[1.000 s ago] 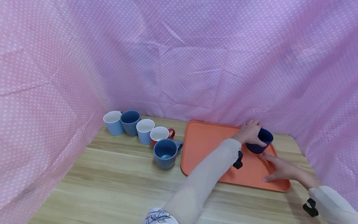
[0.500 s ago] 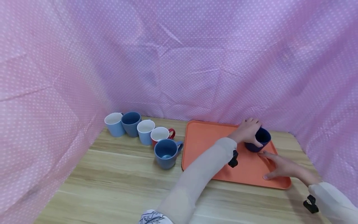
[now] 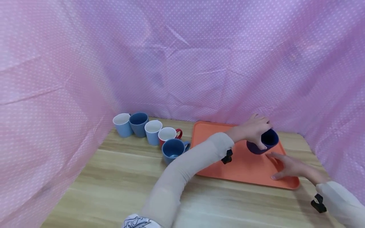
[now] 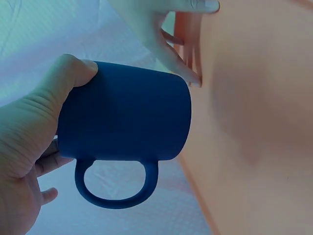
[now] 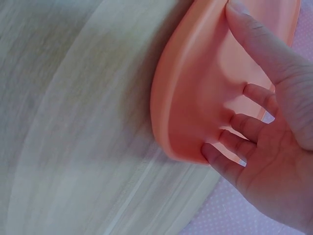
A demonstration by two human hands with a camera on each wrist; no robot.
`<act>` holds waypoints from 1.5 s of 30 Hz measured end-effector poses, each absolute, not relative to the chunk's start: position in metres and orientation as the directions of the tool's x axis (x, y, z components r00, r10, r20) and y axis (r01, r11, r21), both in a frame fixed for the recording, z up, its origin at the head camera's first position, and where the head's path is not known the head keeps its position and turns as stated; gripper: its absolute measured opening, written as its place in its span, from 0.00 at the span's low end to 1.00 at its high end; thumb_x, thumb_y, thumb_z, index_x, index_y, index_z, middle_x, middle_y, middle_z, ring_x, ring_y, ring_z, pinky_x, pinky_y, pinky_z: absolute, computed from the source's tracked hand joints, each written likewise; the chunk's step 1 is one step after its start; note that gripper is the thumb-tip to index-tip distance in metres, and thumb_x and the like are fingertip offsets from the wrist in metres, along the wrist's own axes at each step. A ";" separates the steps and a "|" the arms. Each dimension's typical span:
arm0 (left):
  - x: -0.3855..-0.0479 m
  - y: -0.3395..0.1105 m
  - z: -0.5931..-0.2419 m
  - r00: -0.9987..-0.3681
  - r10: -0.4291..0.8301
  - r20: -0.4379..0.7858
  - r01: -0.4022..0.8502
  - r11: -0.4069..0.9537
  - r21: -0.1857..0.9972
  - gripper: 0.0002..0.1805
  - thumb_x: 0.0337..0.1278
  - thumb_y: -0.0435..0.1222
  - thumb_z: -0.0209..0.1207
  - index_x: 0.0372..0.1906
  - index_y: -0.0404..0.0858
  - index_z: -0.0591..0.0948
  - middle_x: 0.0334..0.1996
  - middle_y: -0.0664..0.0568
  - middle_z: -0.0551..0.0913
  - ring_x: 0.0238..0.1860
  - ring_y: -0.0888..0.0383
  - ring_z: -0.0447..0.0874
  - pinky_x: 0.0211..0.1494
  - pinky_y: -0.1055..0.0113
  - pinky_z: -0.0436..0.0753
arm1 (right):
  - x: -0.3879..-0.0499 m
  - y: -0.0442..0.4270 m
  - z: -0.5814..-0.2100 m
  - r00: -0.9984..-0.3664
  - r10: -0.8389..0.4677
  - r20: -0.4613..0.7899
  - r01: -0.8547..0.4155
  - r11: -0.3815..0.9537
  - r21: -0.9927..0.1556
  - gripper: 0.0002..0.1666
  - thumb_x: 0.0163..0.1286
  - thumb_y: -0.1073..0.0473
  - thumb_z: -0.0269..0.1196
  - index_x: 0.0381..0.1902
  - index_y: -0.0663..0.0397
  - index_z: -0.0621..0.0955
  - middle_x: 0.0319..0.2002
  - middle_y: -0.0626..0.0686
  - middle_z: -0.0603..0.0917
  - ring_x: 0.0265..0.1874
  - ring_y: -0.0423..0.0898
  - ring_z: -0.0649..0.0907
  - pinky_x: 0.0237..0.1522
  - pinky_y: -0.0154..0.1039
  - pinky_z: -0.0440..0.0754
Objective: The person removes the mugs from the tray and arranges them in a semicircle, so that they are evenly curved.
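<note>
My left hand (image 3: 256,130) grips a dark navy mug (image 3: 270,138) by its rim, thumb on the near side. In the left wrist view the same mug (image 4: 127,112) is seen from the side, its handle pointing away from the thumb and its base apart from the orange tray (image 4: 264,161). A shadow falls on the tray near it. My right hand (image 3: 289,166) has its fingers spread over the right end of the tray (image 3: 228,171). Its fingertips (image 5: 210,149) touch the tray surface in the right wrist view.
Left of the tray, several mugs stand upright in a slanting row: light blue (image 3: 123,126), grey-blue (image 3: 139,126), another light blue (image 3: 153,134), red (image 3: 168,134) and a nearer grey-blue one (image 3: 173,148), partly behind my left forearm. Pink dotted cloth (image 3: 199,63) encloses the wooden table (image 3: 114,177).
The navy mug has risen slightly off the tray and tilted in my left hand, whose forearm has swung left. My right hand keeps its place on the tray. The head view has shifted slightly.
</note>
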State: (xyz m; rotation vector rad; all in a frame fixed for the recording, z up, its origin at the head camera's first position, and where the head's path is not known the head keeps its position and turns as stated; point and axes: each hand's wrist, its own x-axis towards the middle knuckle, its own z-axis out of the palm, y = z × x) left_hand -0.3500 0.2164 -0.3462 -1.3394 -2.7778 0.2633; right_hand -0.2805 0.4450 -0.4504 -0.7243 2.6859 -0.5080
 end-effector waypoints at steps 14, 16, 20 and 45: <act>-0.308 0.141 -0.295 -0.415 0.910 0.004 0.894 0.409 -0.183 0.49 0.45 0.69 0.66 0.73 0.55 0.69 0.66 0.56 0.71 0.68 0.60 0.67 0.74 0.61 0.59 | -0.290 0.441 -0.448 -0.826 -0.519 -0.220 -0.391 0.809 -0.439 0.60 0.49 0.46 0.81 0.70 0.73 0.67 0.68 0.81 0.66 0.65 0.81 0.67 0.58 0.74 0.71; -0.303 0.127 -0.288 -0.404 0.915 -0.005 0.900 0.396 -0.180 0.48 0.46 0.67 0.67 0.73 0.54 0.69 0.65 0.55 0.71 0.67 0.60 0.68 0.74 0.61 0.59 | -0.291 0.441 -0.446 -0.823 -0.523 -0.221 -0.394 0.807 -0.441 0.59 0.50 0.47 0.80 0.70 0.72 0.67 0.68 0.82 0.65 0.65 0.81 0.66 0.58 0.74 0.71; -0.294 0.103 -0.274 -0.391 0.920 -0.036 0.908 0.379 -0.178 0.47 0.46 0.65 0.69 0.73 0.54 0.70 0.65 0.54 0.71 0.66 0.58 0.68 0.75 0.59 0.58 | -0.292 0.442 -0.441 -0.824 -0.524 -0.218 -0.404 0.811 -0.422 0.57 0.50 0.47 0.80 0.70 0.70 0.68 0.68 0.82 0.64 0.65 0.81 0.66 0.57 0.73 0.72; -0.270 -0.017 -0.230 -0.359 0.924 -0.131 0.877 0.382 0.291 0.43 0.35 0.45 0.81 0.65 0.44 0.80 0.59 0.50 0.78 0.59 0.59 0.75 0.61 0.69 0.77 | -0.282 0.445 -0.453 -0.823 -0.539 -0.179 -0.431 0.798 -0.421 0.55 0.46 0.50 0.82 0.66 0.69 0.70 0.65 0.82 0.68 0.62 0.79 0.70 0.48 0.27 0.71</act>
